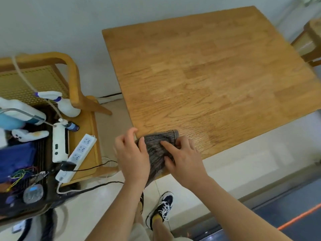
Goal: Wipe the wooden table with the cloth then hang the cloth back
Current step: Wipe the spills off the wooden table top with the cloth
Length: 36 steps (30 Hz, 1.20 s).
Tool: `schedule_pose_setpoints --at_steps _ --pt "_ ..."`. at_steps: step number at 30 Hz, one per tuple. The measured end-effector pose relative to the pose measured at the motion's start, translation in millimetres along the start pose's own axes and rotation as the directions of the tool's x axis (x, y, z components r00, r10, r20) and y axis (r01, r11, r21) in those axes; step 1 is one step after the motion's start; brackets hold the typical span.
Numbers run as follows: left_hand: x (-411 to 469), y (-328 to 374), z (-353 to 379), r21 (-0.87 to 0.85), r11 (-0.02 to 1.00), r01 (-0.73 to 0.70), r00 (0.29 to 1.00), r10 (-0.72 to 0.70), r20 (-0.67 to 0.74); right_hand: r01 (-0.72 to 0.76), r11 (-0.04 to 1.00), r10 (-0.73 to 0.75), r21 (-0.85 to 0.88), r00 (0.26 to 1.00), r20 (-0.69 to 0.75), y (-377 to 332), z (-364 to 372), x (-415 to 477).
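A grey-brown ribbed cloth (157,150) lies over the near left corner of the wooden table (208,75), with part of it hanging off the edge. My left hand (132,155) holds the cloth's left side, fingers curled over it. My right hand (184,159) grips the cloth's right side, with the index finger pressed flat on top. The rest of the tabletop is bare wood.
To the left stands a wooden chair (73,80) loaded with a spray bottle (64,103), a white power strip (76,155), cables and other clutter. Another chair (311,40) sits at the far right. My feet (163,207) stand on the tiled floor below the table edge.
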<state>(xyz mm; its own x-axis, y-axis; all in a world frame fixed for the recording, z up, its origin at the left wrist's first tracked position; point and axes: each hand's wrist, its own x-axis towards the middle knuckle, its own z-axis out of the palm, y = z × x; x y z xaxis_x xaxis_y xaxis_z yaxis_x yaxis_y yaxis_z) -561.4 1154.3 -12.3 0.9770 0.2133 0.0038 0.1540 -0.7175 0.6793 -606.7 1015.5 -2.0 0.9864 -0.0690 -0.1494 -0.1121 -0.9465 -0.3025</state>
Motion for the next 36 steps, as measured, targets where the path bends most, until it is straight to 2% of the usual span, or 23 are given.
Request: schedule_pose_setpoints --at_steps 2,5,6,8,10,12,16,18,22,28,32,36 --pt "-10.3 2.7 4.1 -0.148 0.978 0.149 0.989 -0.145 0.034 0.019 0.995 -0.026 0.102 0.998 0.065 -0.1 -0.7 8.0" --pt "-28.2 11.0 18.7 -0.27 0.895 0.354 0.931 -0.31 0.194 -0.069 0.911 -0.028 0.406 0.973 0.228 2.7 -8.8 19.6" --pt "-27.7 13.5 23.7 -0.277 0.874 0.4 0.911 -0.345 0.226 -0.096 0.875 -0.025 0.474 0.97 0.243 5.9 -13.3 26.2" --pt "-20.0 17.5 30.8 -0.237 0.875 0.421 0.899 -0.368 0.238 -0.118 0.844 0.048 0.523 0.988 0.146 15.3 -20.1 46.3" --pt "-12.5 17.9 33.7 -0.194 0.909 0.368 0.92 -0.326 0.218 -0.139 0.889 0.16 0.436 0.987 -0.012 24.9 -24.2 73.3" --pt "-8.4 15.7 35.7 -0.163 0.936 0.311 0.94 -0.278 0.197 -0.148 0.942 0.179 0.3 0.981 -0.079 25.8 -24.9 101.1" --pt "17.9 6.0 41.9 -0.195 0.941 0.278 0.949 -0.237 0.208 -0.037 0.999 0.039 0.031 0.996 -0.077 19.9 -19.9 147.7" --pt "44.2 3.4 45.1 -0.209 0.947 0.245 0.958 -0.203 0.203 0.005 0.999 -0.008 -0.043 0.998 -0.064 25.9 -21.6 173.0" --pt "114.4 8.6 56.2 -0.211 0.954 0.215 0.972 -0.188 0.141 -0.034 0.999 0.03 -0.04 0.996 -0.088 32.3 -25.8 233.8" --pt "242.0 30.5 72.9 -0.053 0.955 0.292 0.952 -0.285 0.108 -0.037 0.999 0.036 -0.03 0.999 -0.04 -0.5 -21.3 314.7" --pt "313.8 43.6 78.4 0.064 0.94 0.334 0.938 -0.338 0.07 -0.063 0.997 0.06 -0.042 0.996 -0.069 -5.5 -21.0 319.2" --pt "389.3 58.5 85.2 0.066 0.924 0.378 0.923 -0.381 0.056 -0.09 0.996 0.089 -0.022 0.996 -0.013 -7.6 -23.6 317.4"
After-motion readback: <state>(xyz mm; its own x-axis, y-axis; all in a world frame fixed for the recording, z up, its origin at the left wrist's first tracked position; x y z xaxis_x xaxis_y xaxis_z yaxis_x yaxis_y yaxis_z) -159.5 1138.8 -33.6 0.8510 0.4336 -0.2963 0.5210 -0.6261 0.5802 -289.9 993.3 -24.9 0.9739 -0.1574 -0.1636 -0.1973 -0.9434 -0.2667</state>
